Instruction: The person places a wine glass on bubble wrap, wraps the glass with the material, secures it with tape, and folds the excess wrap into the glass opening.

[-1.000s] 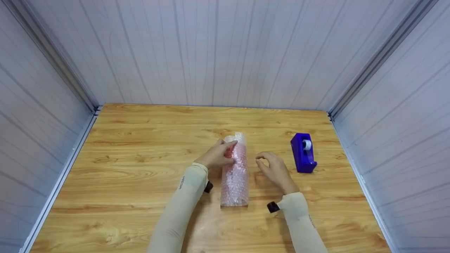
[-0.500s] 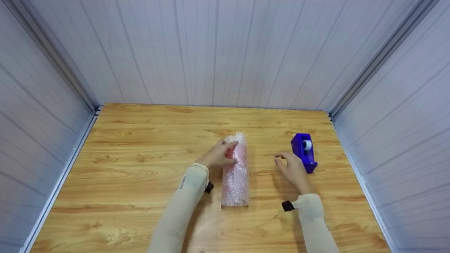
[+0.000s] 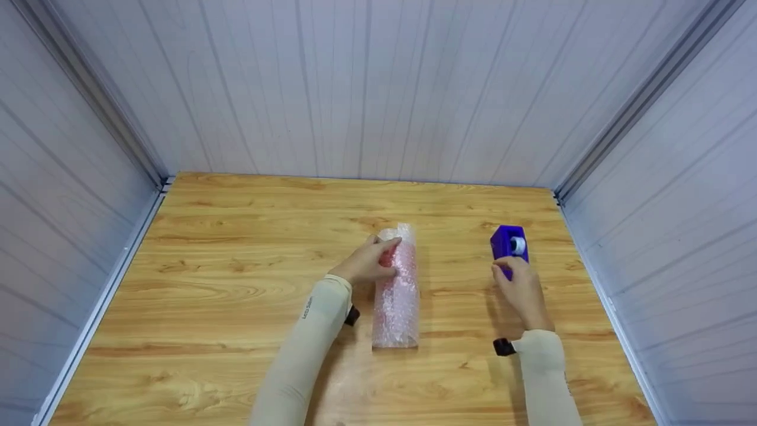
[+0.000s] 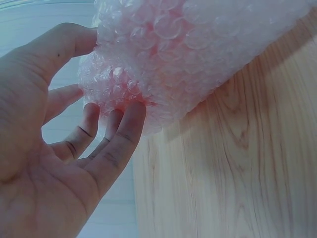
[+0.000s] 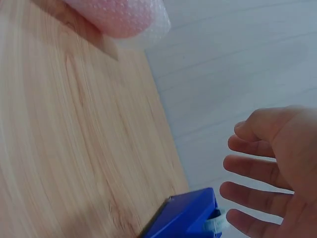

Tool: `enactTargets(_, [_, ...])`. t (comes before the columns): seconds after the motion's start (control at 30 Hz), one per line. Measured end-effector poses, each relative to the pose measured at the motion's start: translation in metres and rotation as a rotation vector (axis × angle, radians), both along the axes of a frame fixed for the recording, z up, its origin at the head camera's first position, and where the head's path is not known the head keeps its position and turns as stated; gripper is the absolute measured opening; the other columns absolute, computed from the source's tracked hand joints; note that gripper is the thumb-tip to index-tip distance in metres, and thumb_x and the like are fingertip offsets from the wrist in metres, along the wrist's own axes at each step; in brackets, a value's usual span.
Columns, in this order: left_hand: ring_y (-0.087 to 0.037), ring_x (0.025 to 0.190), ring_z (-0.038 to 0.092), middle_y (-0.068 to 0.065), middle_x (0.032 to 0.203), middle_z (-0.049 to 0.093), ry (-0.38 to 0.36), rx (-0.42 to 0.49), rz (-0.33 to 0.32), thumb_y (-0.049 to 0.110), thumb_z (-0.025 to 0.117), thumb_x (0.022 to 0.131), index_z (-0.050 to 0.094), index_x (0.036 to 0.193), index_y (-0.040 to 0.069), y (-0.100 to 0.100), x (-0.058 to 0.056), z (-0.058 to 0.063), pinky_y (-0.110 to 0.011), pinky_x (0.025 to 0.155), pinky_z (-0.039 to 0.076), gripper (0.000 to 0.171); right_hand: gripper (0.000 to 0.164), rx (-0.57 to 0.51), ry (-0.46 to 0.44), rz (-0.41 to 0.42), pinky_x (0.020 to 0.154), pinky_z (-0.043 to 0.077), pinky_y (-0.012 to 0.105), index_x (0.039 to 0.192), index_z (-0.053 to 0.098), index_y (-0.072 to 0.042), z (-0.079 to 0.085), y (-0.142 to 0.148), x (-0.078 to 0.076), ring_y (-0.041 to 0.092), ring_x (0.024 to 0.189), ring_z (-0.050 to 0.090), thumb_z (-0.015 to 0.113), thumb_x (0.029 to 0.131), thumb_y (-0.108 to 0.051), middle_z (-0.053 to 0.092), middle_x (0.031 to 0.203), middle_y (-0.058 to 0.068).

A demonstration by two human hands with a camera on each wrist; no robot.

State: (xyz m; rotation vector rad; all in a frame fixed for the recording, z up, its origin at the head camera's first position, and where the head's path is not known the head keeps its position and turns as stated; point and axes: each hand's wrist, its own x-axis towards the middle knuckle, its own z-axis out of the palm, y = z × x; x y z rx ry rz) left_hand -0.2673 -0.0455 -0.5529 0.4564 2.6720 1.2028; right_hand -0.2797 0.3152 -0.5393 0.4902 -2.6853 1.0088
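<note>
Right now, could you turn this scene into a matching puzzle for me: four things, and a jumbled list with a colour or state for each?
1. left hand
2. tape dispenser
3. right hand
4. tape roll

A. white
B. touching the bubble wrap
C. holding nothing
D. blue

Pairs: 1-B, 2-D, 3-C, 4-A

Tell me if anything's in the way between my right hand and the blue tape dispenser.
Nothing visible stands between your right hand and the blue tape dispenser: in the head view the hand overlaps its near end. The bubble-wrap roll, held by your left hand, lies off to the left.
</note>
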Motion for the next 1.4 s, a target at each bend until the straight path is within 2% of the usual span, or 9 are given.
enactTargets(0.2, [-0.019,0.091,0.05,-0.01,0.115,0.046,-0.005,0.018,0.003,0.02,0.075,0.089,0.038,0.156,0.016,0.001,0.0,-0.001,-0.032,0.077,0.048,0.077,0.016,0.032,0.008,-0.123,0.086,0.048,0.055,0.103,0.069,0.004,-0.002,0.02,-0.003,0.041,0.098,0.06,0.067,0.095,-0.01,0.066,0.103,0.024])
enactTargets(0.33, [-0.019,0.089,0.049,-0.01,0.112,0.045,-0.003,0.018,0.006,0.02,0.075,0.088,0.038,0.156,0.016,0.001,0.0,-0.001,-0.031,0.075,0.047,0.077,0.02,0.039,-0.037,-0.215,0.086,0.047,0.055,0.106,0.069,0.004,-0.002,0.031,-0.006,0.042,0.101,0.057,0.064,0.097,-0.013,0.063,0.108,0.026])
enactTargets(0.47, [-0.018,0.088,0.049,-0.009,0.111,0.044,-0.004,0.012,0.013,0.021,0.076,0.088,0.037,0.156,0.017,0.001,0.0,0.0,-0.031,0.075,0.047,0.078,0.028,0.063,-0.111,-0.269,0.085,0.046,0.055,0.115,0.068,0.004,-0.003,0.039,-0.009,0.042,0.101,0.055,0.059,0.1,-0.018,0.06,0.112,0.028])
enactTargets(0.7, [-0.018,0.089,0.049,-0.008,0.112,0.043,-0.018,0.027,0.014,0.02,0.075,0.088,0.037,0.156,0.018,0.002,0.0,-0.001,-0.031,0.075,0.048,0.079,0.043,0.136,-0.24,-0.277,0.092,0.044,0.058,0.124,0.062,0.011,-0.004,0.044,-0.012,0.047,0.111,0.052,0.051,0.103,-0.024,0.055,0.12,0.034])
enactTargets(0.9, [-0.019,0.09,0.049,-0.01,0.113,0.044,-0.007,0.022,0.01,0.019,0.076,0.089,0.038,0.156,0.015,0.001,0.0,0.0,-0.031,0.075,0.047,0.077,0.043,0.13,-0.257,-0.299,0.092,0.046,0.058,0.122,0.062,0.014,-0.002,0.046,-0.015,0.049,0.111,0.056,0.05,0.103,-0.023,0.059,0.121,0.035])
enactTargets(1.07, [-0.022,0.092,0.051,-0.013,0.114,0.045,0.001,0.006,0.011,0.019,0.076,0.089,0.038,0.155,0.014,0.001,0.001,0.001,-0.031,0.076,0.047,0.077,0.042,0.085,-0.302,-0.33,0.092,0.047,0.056,0.119,0.065,0.01,-0.002,0.046,-0.016,0.046,0.109,0.059,0.047,0.103,-0.023,0.063,0.118,0.03])
enactTargets(1.3, [-0.024,0.096,0.052,-0.012,0.114,0.046,-0.018,0.016,0.028,0.021,0.077,0.088,0.039,0.155,0.017,0.001,0.002,0.0,-0.031,0.079,0.049,0.077,0.036,0.062,-0.329,-0.363,0.085,0.05,0.053,0.115,0.067,0.009,-0.001,0.046,-0.019,0.041,0.1,0.063,0.051,0.102,-0.021,0.066,0.112,0.027])
enactTargets(1.4, [-0.023,0.096,0.052,-0.011,0.115,0.046,-0.015,0.017,0.03,0.021,0.077,0.088,0.04,0.155,0.017,0.001,0.001,0.0,-0.032,0.08,0.049,0.076,0.033,0.075,-0.32,-0.374,0.076,0.052,0.048,0.108,0.069,0.008,0.0,0.046,-0.022,0.036,0.087,0.064,0.051,0.1,-0.018,0.068,0.102,0.025])
